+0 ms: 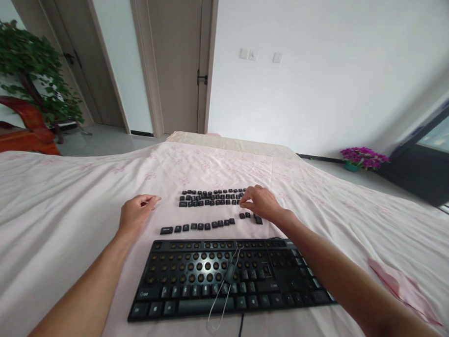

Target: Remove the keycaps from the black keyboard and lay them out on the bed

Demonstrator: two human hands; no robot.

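Observation:
A black keyboard lies on the pink sheet in front of me, with many keycaps removed and bare round stems showing. A wire keycap puller rests across its keys. Removed black keycaps are lined up beyond it in a far block and a nearer row. My right hand reaches the right end of the far block, its fingers curled down onto the keycaps there. My left hand hovers left of the keycaps, loosely curled with thumb and fingertips close together; nothing shows in it.
The pink sheet covers a wide bed. A pink cloth lies at the right. A green plant and red wooden furniture stand at the far left, doors behind, purple flowers on the floor at right.

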